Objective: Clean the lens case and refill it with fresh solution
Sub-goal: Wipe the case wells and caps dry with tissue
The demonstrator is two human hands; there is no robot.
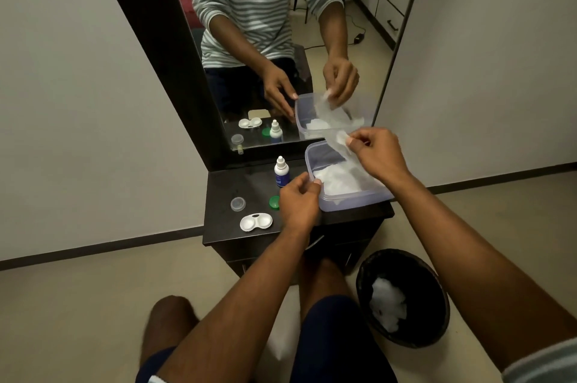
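Observation:
The white lens case point(256, 222) lies open, caps off, on the dark dresser top point(228, 192). Its green cap point(274, 202) and clear cap point(238, 204) sit apart behind it. A white solution bottle with a blue label point(281, 171) stands upright near the mirror. My right hand point(373, 153) pinches a thin white tissue point(338, 140) and lifts it out of the clear plastic tub point(349, 200) of tissues. My left hand point(298, 201) holds the tub's near-left rim with curled fingers.
A tall mirror point(281, 39) rises behind the dresser and reflects the hands and objects. A black waste bin point(402, 295) holding crumpled white tissue stands on the floor at the right. My knees are below the dresser's front edge.

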